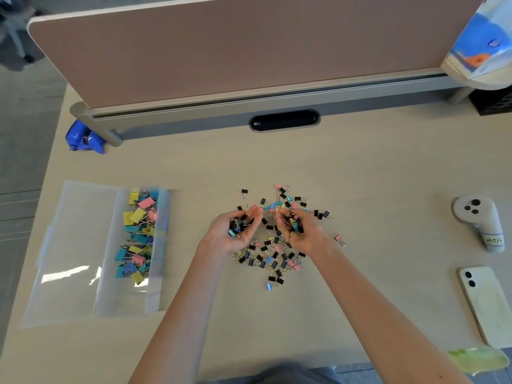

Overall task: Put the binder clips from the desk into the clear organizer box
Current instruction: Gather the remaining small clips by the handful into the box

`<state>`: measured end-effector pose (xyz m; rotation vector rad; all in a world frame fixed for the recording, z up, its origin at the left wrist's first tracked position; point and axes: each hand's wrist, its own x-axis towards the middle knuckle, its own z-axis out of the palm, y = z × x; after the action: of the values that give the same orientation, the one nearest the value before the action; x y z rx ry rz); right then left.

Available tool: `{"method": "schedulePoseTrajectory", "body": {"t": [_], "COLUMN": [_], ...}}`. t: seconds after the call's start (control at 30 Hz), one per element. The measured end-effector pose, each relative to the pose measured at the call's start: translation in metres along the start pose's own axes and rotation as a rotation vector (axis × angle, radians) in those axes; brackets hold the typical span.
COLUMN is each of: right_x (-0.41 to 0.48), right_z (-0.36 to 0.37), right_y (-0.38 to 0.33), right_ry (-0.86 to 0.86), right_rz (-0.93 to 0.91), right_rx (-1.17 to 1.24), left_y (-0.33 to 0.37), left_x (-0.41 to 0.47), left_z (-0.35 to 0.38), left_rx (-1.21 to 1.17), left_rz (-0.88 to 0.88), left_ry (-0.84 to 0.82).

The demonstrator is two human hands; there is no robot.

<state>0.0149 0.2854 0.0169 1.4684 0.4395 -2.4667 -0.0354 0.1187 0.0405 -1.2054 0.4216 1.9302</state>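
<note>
Several small binder clips point(273, 257), black, pink and blue, lie scattered in a pile at the middle of the desk. My left hand point(238, 231) is cupped palm up over the pile and holds a handful of small clips. My right hand point(300, 228) is cupped the same way beside it, holding another handful. The clear organizer box point(110, 284) lies open at the left of the desk. One of its compartments holds several larger clips point(138, 234) in yellow, teal, pink and blue. Both hands are well to the right of the box.
The box's clear lid point(69, 245) lies flat to its left. A blue tape dispenser point(84, 138) sits at the back left by the divider panel point(235, 51). A white controller point(480, 221) and a phone point(486, 302) lie at the right. A green wrapper point(475, 360) sits at the front right edge.
</note>
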Motion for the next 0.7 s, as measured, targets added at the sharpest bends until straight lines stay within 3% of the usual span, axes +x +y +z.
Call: {"method": "schedulePoseTrajectory", "body": {"t": [0.3, 0.7], "right_x": [-0.012, -0.034], "right_z": [0.028, 0.085], "right_y": [0.029, 0.111], "right_ry": [0.090, 0.036], "right_rz": [0.069, 0.089], "right_rx": [0.104, -0.139], "left_y": [0.031, 0.087], "left_x": [-0.029, -0.088], "left_z": [-0.014, -0.062], "left_rx": [0.108, 0.330], "left_rz": [0.144, 0.238], "left_ry": [0.133, 0.094]}}
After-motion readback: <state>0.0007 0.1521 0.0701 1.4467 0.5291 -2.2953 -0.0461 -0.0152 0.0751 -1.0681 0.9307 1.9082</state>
